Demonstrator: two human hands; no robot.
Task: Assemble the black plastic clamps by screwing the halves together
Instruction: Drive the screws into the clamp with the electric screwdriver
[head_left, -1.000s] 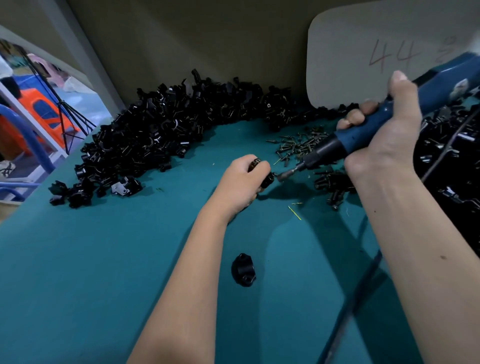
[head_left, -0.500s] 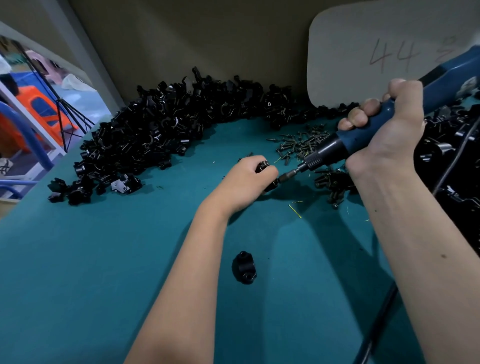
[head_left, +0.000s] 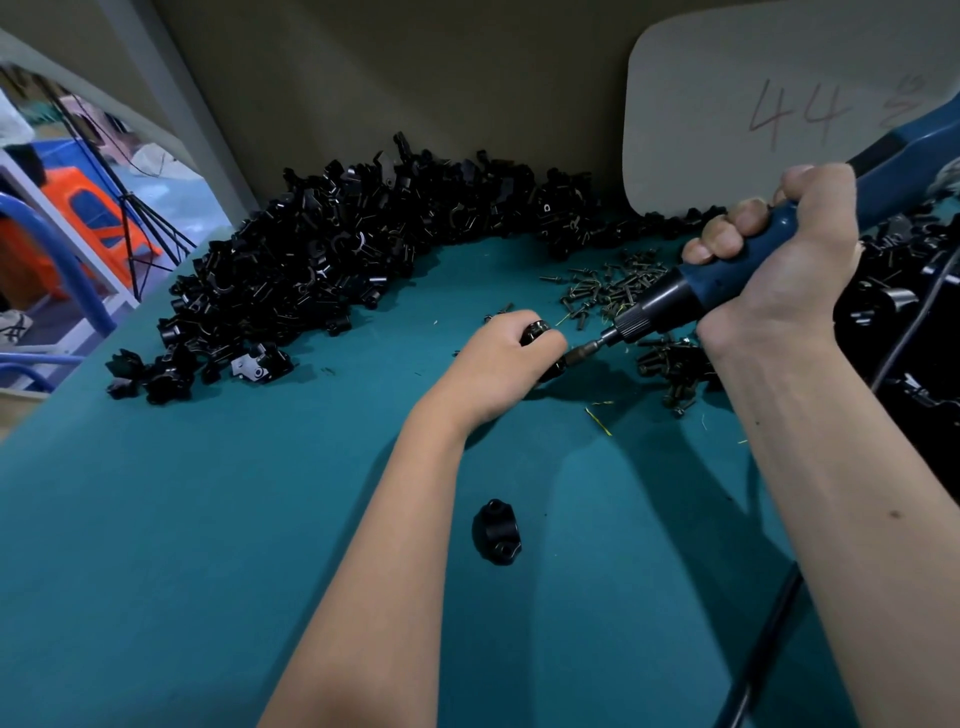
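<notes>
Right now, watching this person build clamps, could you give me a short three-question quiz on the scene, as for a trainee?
1. True or false: the right hand grips a blue electric screwdriver.
2. What does the left hand hold? A) a black clamp B) a hammer C) nothing
3. Fill in: a heap of loose ____ lies on the green table behind the driver's tip.

Key: 1 true; 2 A; 3 screws.
</notes>
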